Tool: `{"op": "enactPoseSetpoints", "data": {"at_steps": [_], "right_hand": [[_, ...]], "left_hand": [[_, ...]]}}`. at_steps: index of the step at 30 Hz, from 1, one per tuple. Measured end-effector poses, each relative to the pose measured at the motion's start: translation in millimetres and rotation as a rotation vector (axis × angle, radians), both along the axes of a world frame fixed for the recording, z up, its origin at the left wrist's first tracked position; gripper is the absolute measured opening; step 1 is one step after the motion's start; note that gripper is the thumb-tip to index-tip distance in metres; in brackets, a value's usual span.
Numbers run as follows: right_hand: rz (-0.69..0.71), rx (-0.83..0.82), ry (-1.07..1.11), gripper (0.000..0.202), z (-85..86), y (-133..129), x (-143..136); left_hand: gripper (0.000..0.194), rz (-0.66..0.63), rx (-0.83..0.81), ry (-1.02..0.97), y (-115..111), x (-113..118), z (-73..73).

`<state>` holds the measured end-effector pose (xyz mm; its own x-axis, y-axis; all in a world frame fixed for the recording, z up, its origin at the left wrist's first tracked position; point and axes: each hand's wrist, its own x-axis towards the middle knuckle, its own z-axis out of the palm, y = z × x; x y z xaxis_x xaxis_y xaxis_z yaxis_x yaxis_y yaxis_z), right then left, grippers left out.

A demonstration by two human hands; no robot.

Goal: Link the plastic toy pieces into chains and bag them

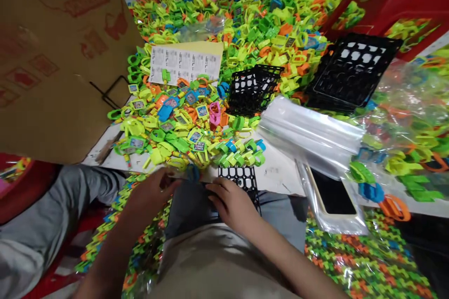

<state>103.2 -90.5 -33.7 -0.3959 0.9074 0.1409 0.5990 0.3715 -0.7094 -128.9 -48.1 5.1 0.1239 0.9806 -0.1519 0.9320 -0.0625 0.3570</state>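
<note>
My left hand (152, 192) is at the table's front edge, thumb and fingers curled toward each other; what is between them is too blurred to make out. Opposite it, my right hand (234, 202) has bent fingers drawn together, their tips beside a black grid tray (242, 177) that hangs over the edge above my lap. Whatever these fingers hold is hidden. A dark blue plastic piece (192, 173) lies between the two hands, touching neither. Just beyond is a row of green and yellow toy watches (242, 153), with more loose toy watches (170, 126) behind.
A big cardboard box (63, 65) stands at left. Sticker sheets (185, 61), black grid trays (254, 88), more trays (354, 72), clear plastic bags (310, 133) and a phone (331, 191) lie ahead and right. A red stool (386, 9) stands behind; another person's leg (59, 215) is at left.
</note>
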Motion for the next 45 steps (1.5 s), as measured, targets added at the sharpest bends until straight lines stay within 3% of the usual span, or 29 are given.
{"op": "enactPoseSetpoints", "data": {"at_steps": [2,4,9,14,17,22,24,26,29,32,34,37,45], "right_hand": [[0.009,0.005,-0.07,0.031,0.1,12,-18],[0.016,0.002,-0.189,0.038,-0.1,24,-31],[0.055,-0.009,-0.391,0.041,0.6,37,-46],[0.037,0.009,-0.344,0.038,-2.9,28,-46],[0.021,-0.007,-0.226,0.037,-3.6,19,-40],[-0.02,-0.061,0.106,0.036,4.8,2,-29],[-0.012,-0.108,0.186,0.046,10.5,-5,-28],[0.038,-0.155,0.218,0.052,14.3,-11,-25],[0.059,-0.167,0.212,0.026,10.9,-15,-16],[-0.08,-0.172,0.222,0.009,-2.6,-10,2],[-0.206,-0.215,0.288,0.012,-12.7,-1,14],[-0.307,-0.265,0.353,0.012,-23.2,14,24],[-0.221,-0.091,0.117,0.019,-17.9,21,13]], "left_hand": [[0.035,0.044,-0.182,-0.062,-8,5,-7.1],[0.034,0.055,-0.191,-0.112,-12,8,-15.5],[0.032,-0.008,0.365,-0.071,-1,-5,-44.3],[0.022,-0.137,0.476,-0.054,15,-17,-61.3],[0.016,-0.155,0.462,-0.237,15,-21,-51.8],[0.022,-0.016,0.267,-0.435,0,-25,-9.4],[0.021,-0.099,0.178,-0.544,-11,-19,4.5],[0.015,-0.275,0.093,-0.692,-21,-5,10.3],[0.007,-0.435,0.074,-0.787,-32,23,4.1],[0.024,-0.381,0.157,-0.639,-32,42,-7.7],[0.041,-0.316,0.201,-0.542,-26,48,-11.7],[0.035,-0.27,0.28,-0.495,-15,53,-11.5],[0.026,-0.32,0.412,-0.537,9,89,-13.8]]}}
